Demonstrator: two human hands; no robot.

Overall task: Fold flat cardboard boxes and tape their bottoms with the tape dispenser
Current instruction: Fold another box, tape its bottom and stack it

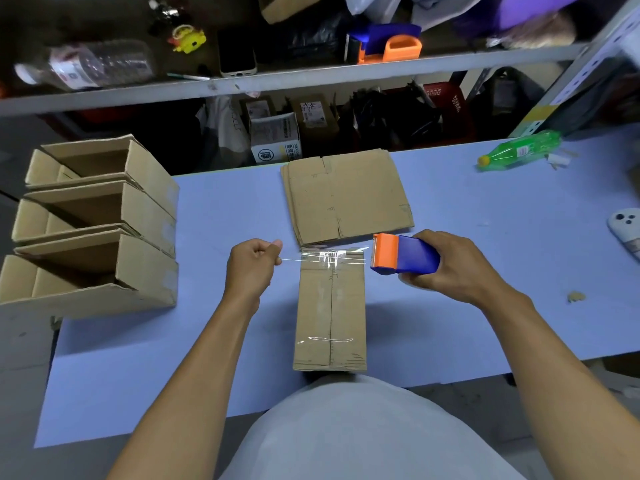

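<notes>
The tape (323, 260) spans left-right over the box's (330, 306) far end, across its long axis; left hand (251, 266) pinches its end, right hand (446, 268) grips the dispenser (403, 254).

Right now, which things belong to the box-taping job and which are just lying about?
Job: brown cardboard box being taped; blue-and-orange tape dispenser; clear tape strip; flat cardboard stack; three folded boxes.
Lying about: green plastic bottle; white phone; second orange dispenser on the shelf.
</notes>
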